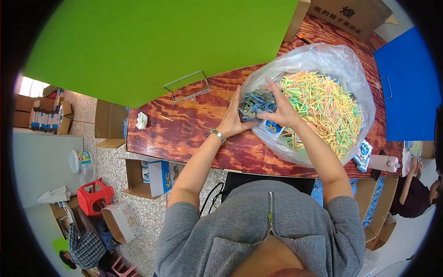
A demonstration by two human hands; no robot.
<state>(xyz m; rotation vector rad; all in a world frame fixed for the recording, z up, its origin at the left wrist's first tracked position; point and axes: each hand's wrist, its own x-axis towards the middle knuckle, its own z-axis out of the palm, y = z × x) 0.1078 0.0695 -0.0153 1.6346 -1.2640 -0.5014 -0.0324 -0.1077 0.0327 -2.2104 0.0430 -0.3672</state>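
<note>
A clear container (258,102) full of small dark blue and green pieces sits at the left side of a big clear plastic bag. My left hand (232,114) curves round its left side, thumb at the near edge. From the right, my right hand (282,108) grips it too, its thumb across the near part and its fingers along the far right edge; their tips are partly hidden. In the open plastic bag (355,60) lies a heap of thin pastel sticks (323,111), yellow, pink and green. A blue packet (273,127) shows just below my right hand.
A green panel (152,41) with a wire handle (187,87) stands along the table's far left; a blue panel (408,87) is at right. Near the right edge are a packet (363,156) and a pink bottle (384,163). Cartons (138,180) and a red stool (94,196) stand below; two other people sit nearby.
</note>
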